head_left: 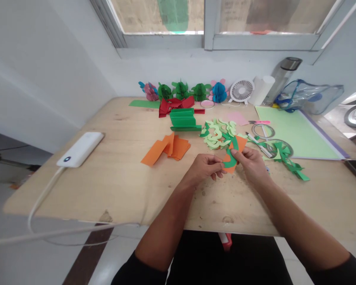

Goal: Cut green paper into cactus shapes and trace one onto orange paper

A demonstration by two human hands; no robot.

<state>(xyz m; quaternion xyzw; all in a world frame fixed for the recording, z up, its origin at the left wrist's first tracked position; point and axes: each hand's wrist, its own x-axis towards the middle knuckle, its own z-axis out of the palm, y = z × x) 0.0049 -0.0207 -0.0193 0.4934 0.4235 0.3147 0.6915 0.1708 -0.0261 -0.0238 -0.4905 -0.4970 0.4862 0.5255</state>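
Both hands hold an orange paper piece point(241, 143) over the table, with a curved green paper cutout point(231, 159) lying on top of it. My left hand point(209, 166) pinches the lower left edge of the two layers. On the right side, the thumb of my right hand point(250, 160) presses down on the green cutout, its other fingers behind the paper. Just beyond the hands lies a heap of pale green curved paper cutouts point(215, 136), mixed with some darker green ones. Folded orange paper strips point(166, 149) rest to the left of my hands.
Folded green paper point(182, 120) and red paper point(175, 105) lie farther back. Paper honeycomb figures point(182, 90), a small white fan point(241, 91) and a bottle point(284, 75) line the wall. Pink-handled scissors point(261, 122), a marker point(258, 144) and green scraps point(290, 160) lie right; a power bank point(81, 149) left.
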